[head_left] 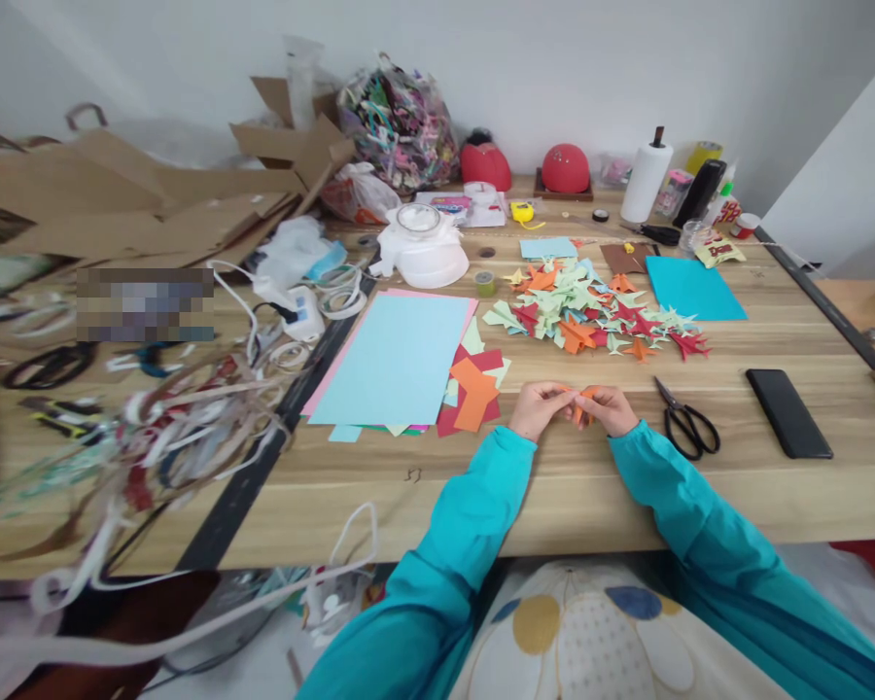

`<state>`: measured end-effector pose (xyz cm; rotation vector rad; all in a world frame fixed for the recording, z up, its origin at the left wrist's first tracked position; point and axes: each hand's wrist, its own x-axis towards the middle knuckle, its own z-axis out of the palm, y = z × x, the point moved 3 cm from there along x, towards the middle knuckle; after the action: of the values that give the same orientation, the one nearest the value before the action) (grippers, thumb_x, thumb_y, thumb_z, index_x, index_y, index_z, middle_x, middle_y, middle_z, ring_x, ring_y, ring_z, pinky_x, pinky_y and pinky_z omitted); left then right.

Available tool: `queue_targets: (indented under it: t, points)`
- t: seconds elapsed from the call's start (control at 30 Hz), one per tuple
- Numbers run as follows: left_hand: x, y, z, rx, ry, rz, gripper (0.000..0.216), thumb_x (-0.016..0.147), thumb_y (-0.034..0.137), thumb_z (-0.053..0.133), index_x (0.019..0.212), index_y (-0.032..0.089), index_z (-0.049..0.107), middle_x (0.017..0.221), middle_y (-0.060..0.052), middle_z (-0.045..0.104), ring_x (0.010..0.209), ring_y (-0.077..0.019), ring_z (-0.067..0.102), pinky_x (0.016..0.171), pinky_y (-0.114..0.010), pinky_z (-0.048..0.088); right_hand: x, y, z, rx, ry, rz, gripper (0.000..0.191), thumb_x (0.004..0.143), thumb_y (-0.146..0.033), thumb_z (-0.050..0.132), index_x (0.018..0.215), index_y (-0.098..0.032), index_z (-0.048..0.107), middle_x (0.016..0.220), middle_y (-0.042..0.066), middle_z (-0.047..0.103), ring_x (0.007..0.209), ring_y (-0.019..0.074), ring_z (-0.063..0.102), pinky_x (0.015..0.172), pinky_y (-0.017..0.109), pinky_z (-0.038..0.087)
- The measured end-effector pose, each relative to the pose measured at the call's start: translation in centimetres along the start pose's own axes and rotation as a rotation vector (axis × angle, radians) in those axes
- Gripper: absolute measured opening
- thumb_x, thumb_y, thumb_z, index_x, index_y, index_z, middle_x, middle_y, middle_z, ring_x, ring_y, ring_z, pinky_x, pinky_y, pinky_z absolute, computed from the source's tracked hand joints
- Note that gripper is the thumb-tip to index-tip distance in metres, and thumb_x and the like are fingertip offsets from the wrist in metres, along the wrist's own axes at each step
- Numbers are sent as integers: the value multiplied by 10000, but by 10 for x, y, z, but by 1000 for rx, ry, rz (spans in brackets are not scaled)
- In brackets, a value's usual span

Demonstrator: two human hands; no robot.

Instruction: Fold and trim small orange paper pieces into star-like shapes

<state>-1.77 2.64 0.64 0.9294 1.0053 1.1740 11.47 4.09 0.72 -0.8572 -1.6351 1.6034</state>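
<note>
My left hand (538, 412) and my right hand (610, 410) meet just above the wooden table, fingertips pinched together on a small piece of orange paper (580, 416). Most of that paper is hidden behind the fingers, so its folded shape cannot be made out. Beyond the hands lies a heap of folded paper figures (565, 301) in pale green, orange, red and light blue. Left of my left hand are loose orange and red paper pieces (473, 394), beside a stack of coloured sheets (398, 355) with light blue on top. Black-handled scissors (689, 423) rest right of my right hand.
A black phone (788, 413) lies at the right. Behind are a turquoise sheet (696, 289), a white roll (646, 182), a yellow tape measure (523, 212) and red pincushions (565, 168). Tangled ribbons (211, 418) and cardboard (153, 199) cover the left side.
</note>
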Motion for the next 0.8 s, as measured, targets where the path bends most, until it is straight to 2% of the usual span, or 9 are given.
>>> queue_targets:
  t: [0.23,0.5,0.8]
  points:
    - [0,-1,1,-67,11,-42,287,549,340,758,626,90,640,507,-13,598,434,-91,523,476,-244,440,1,4,-1,50,19,36,361,753,-454,593,587,-138,640,491,18,620,404,96,555,397,196,392]
    - [0,1,4,-180,-92,-67,311,637,382,699,622,78,631,549,-44,607,476,-108,557,518,-253,452,3,17,-5,235,127,89,321,664,-459,676,599,-147,638,518,20,645,376,111,541,378,224,421]
    - [2,1,1,-201,43,-6,317,621,410,700,678,105,636,568,-16,610,485,-86,542,506,-228,450,1,4,-2,86,70,39,373,754,-449,593,558,-135,645,468,23,611,383,96,543,394,203,400]
